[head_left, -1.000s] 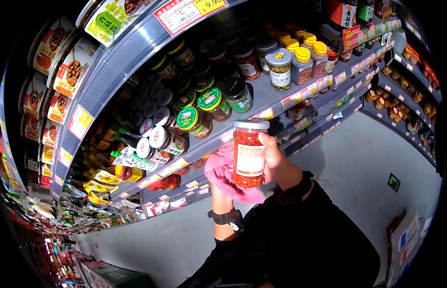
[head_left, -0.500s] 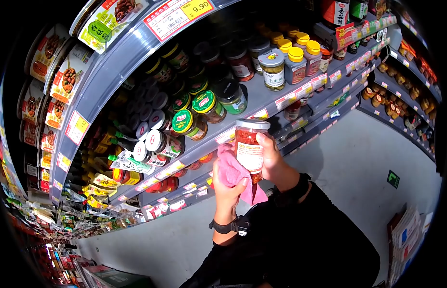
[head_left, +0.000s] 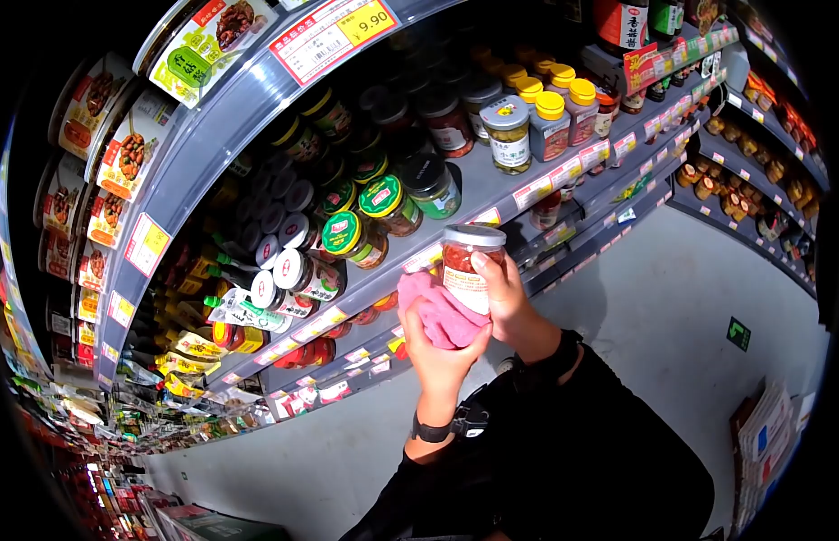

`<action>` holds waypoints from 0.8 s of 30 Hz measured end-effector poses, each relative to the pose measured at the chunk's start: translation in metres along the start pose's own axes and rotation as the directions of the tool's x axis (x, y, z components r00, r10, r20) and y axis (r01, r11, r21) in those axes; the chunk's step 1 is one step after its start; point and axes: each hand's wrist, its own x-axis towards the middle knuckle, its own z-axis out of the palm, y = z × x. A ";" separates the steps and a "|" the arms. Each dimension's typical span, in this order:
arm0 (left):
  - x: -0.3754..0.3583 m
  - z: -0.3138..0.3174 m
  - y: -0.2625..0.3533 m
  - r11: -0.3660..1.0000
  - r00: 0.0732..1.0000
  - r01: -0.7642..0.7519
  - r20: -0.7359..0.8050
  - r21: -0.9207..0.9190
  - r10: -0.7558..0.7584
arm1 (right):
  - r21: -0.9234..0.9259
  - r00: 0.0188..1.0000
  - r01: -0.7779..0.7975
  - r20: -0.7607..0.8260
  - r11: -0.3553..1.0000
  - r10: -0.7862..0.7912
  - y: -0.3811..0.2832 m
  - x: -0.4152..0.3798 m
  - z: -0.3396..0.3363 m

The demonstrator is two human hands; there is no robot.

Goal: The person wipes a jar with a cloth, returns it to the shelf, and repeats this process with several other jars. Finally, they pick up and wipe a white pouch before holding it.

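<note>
A glass jar [head_left: 464, 277] with a silver lid, red contents and a white label is held up in front of the shelf, nearly upright. My right hand [head_left: 509, 293] grips it from the right side, thumb on the glass below the lid. My left hand [head_left: 437, 356] is closed around a bunched pink cloth [head_left: 440, 309], which is pressed against the lower left of the jar and hides its base.
Behind the jar runs a grey shelf [head_left: 491, 194] with price tags. On it stand green-lidded jars [head_left: 383, 200], white-lidded jars [head_left: 298, 269] and yellow-capped bottles [head_left: 551, 122]. Labelled tubs [head_left: 135, 149] fill the left shelf. Stacked papers [head_left: 766, 433] stand on the floor at right.
My left hand and the pink cloth have shifted up against the jar; the cloth is now bunched higher, its hanging end no longer showing. The jar stays in my right hand.
</note>
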 end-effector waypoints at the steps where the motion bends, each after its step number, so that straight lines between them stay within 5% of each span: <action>1: 0.000 0.001 0.004 1.000 1.000 0.001 -0.001 0.000 -0.001 | -0.003 1.000 0.001 0.006 1.000 -0.001 0.000 0.000 0.000; 3: 0.001 0.001 0.015 0.968 0.985 -0.149 -0.052 0.201 0.162 | -0.001 1.000 -0.029 0.002 1.000 0.029 -0.002 -0.001 0.002; 7: 0.000 0.001 0.012 0.965 0.982 -0.163 -0.058 0.204 0.178 | 0.055 0.998 -0.037 0.050 0.998 0.034 -0.008 -0.005 0.010; 15: -0.005 -0.007 0.006 0.998 0.997 -0.017 -0.074 -0.068 0.012 | -0.021 0.989 0.014 0.148 1.000 -0.010 -0.006 -0.006 0.005; 24: -0.009 -0.005 -0.006 0.993 0.985 -0.014 -0.172 -0.118 -0.006 | -0.028 0.984 0.038 0.175 0.999 -0.033 -0.007 -0.006 0.006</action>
